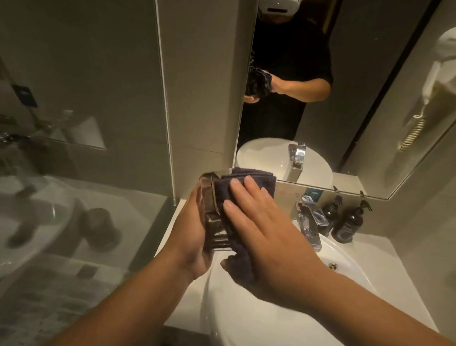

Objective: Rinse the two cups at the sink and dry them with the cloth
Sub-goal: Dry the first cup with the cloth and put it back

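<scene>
A clear glass cup [212, 217] lies on its side in my left hand [190, 235], which grips it from the left above the sink's left rim. A dark cloth [243, 184] is draped over the cup's right side. My right hand [255, 226] presses the cloth against the cup with straight fingers, its thumb hidden under the cloth. A second cup is not visible on the counter; only a blurred dark reflection shows in the glass panel at left.
The white round sink [265, 324] lies below my hands, its drain [333, 266] to the right. A chrome tap [309, 227] and two dark pump bottles [348, 224] stand behind it. A mirror [334, 99] spans the wall. A glass shower panel [72, 189] stands at left.
</scene>
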Motion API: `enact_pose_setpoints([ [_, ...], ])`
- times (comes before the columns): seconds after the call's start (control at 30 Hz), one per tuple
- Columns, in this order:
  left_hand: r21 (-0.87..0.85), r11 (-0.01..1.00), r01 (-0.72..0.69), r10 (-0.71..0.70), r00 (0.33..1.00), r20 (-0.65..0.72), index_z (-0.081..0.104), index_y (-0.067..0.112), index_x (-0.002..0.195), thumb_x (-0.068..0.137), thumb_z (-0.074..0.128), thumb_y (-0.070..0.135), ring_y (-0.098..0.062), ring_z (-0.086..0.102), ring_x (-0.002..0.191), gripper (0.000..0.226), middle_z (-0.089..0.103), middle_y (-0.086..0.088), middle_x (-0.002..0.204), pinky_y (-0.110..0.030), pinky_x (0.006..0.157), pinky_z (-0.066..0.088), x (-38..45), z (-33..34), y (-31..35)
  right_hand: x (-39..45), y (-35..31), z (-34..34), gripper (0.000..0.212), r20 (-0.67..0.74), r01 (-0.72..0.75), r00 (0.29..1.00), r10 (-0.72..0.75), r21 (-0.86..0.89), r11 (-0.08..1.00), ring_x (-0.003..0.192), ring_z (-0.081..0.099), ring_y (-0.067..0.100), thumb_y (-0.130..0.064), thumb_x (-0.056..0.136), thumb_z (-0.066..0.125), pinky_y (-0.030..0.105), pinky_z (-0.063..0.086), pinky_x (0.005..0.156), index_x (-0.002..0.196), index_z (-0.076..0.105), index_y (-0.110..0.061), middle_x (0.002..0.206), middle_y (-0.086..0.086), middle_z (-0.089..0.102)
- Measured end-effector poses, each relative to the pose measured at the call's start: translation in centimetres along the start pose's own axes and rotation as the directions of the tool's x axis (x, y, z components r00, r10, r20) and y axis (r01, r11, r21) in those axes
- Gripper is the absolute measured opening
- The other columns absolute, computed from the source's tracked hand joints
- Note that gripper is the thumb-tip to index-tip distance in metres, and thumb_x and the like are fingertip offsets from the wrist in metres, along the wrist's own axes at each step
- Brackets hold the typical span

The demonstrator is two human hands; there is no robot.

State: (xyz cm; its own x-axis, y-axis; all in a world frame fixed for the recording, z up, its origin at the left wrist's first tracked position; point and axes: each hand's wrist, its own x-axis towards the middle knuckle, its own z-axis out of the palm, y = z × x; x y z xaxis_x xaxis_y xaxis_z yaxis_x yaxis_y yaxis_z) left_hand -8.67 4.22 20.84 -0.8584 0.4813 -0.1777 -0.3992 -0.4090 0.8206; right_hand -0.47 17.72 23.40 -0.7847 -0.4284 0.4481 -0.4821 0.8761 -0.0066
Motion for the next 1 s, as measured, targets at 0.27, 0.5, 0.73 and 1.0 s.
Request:
enact_pose_setpoints([
  [0.27,0.104,0.994,-0.034,0.045,0.992,-0.114,0.061,0.017,0.131,0.098,0.044,0.059,-0.029,0.072,0.108,0.056,0.073,-0.015,0.12,-0.042,0.087,0.059,0.5,0.0,-0.4,-0.3,0.6,0.4,0.072,0.012,-0.038,0.999,0.037,0.03,0.999,0.148,0.013,0.031,-0.031,0.086,0.054,0.049,0.023,0.117,0.146,0.029,-0.002,0.157,0.018,0.022],
  [0.5,0.042,0.999,-0.001,0.002,1.0,-0.007,0.059,0.018,0.137,0.094,0.052,0.059,-0.029,0.067,0.119,0.06,0.068,-0.013,0.13,-0.048,0.104,0.049,0.9,-0.2,-0.2,1.2,1.7,-0.2,0.077,0.086,-0.042,0.996,0.038,0.047,0.998,0.149,0.009,0.028,-0.032,0.085,0.062,0.045,0.02,0.119,0.149,0.026,-0.008,0.16,0.013,0.018],
  [0.73,-0.114,0.985,0.126,-0.122,0.991,0.048,0.064,0.008,0.133,0.08,0.061,0.068,-0.032,0.06,0.127,0.08,0.062,-0.018,0.138,-0.048,0.116,0.039,1.0,-0.4,-1.1,-1.2,0.4,3.1,0.042,-0.261,0.014,0.965,-0.001,0.047,0.999,0.139,0.038,0.03,-0.017,0.094,0.051,0.049,0.035,0.111,0.134,0.049,-0.006,0.145,0.015,0.045],
  [1.0,-0.225,0.974,0.022,-0.028,0.999,-0.022,0.068,0.015,0.112,0.093,0.04,0.071,-0.023,0.074,0.079,0.066,0.074,-0.009,0.093,-0.035,0.067,0.059,2.4,0.1,1.5,-5.3,0.7,6.0,0.043,-0.136,-0.09,0.981,0.137,0.308,0.947,0.127,0.053,0.02,-0.012,0.087,0.054,0.036,0.048,0.101,0.13,0.052,-0.013,0.138,0.011,0.055],
])
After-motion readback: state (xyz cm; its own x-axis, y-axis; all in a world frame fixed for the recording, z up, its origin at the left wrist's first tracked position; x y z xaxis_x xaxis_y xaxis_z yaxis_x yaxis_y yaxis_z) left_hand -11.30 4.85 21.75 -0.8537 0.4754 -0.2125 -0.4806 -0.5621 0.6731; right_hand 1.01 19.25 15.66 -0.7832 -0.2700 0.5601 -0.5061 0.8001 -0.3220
